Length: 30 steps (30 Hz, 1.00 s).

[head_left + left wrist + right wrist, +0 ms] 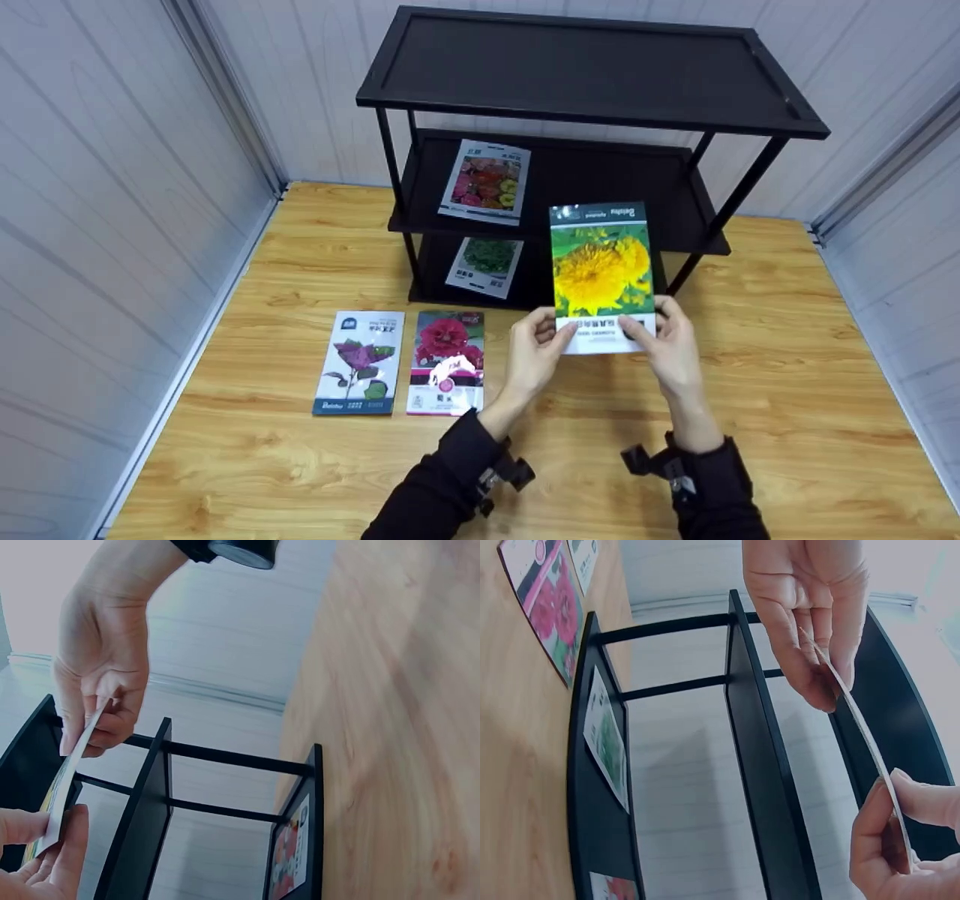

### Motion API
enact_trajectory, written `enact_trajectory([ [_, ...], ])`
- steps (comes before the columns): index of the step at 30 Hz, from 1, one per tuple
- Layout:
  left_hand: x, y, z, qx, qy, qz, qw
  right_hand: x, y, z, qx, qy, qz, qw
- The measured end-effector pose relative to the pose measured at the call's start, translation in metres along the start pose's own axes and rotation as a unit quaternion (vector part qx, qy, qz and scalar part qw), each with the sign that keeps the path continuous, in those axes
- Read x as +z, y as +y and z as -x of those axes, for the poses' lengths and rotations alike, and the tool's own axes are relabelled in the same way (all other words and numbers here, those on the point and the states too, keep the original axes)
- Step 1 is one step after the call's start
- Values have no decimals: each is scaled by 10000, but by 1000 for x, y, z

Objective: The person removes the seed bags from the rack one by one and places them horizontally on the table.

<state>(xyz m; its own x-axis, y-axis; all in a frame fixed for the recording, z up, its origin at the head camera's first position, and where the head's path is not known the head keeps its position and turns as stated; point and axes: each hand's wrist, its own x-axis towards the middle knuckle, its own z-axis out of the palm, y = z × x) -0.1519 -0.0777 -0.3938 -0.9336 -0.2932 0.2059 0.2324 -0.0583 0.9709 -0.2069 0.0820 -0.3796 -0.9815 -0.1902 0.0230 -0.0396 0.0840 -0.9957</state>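
Note:
A seed packet with yellow flowers is held up in front of the shelf rack. My left hand pinches its near left corner, thumb on the printed face and fingers behind. The near right corner is pinched the same way by my right hand. Seen edge-on in the right wrist view, the packet bows slightly between the two hands. Its far end overlaps the middle shelf in the head view.
The black rack has three levels. A packet with mixed flowers lies on the middle shelf. Below are a green-leaf packet and a red-flower packet. On the table lie a purple-flower packet and a pink-flower packet.

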Motion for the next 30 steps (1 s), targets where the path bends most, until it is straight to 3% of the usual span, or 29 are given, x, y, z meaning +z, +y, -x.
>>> enact_trajectory([
  [4, -4, 7, 11, -168, 42, 111, 9998, 4, 9, 10, 68, 91, -23, 9999],
  [11, -14, 0, 23, -303, -144, -111, 9994, 9, 31, 25, 537, 150, -139, 9983],
  [19, -28, -7, 32, -465, -430, -404, 9972, 5, 38, 31, 975, 137, -359, 9945],
  [23, -34, -10, 34, -605, -696, -552, 9942, -5, 46, 26, 736, 13, -448, 9963],
  [24, -36, -11, 35, -677, -764, -585, 9931, -8, 49, 25, 630, -51, -563, 9964],
  [26, -39, -11, 36, -781, -891, -691, 9905, -23, 81, 11, 303, -385, -1189, 9917],
  [30, -44, -8, 39, -945, -1108, -851, 9857, -33, 87, 4, 269, -613, -1594, 9849],
])
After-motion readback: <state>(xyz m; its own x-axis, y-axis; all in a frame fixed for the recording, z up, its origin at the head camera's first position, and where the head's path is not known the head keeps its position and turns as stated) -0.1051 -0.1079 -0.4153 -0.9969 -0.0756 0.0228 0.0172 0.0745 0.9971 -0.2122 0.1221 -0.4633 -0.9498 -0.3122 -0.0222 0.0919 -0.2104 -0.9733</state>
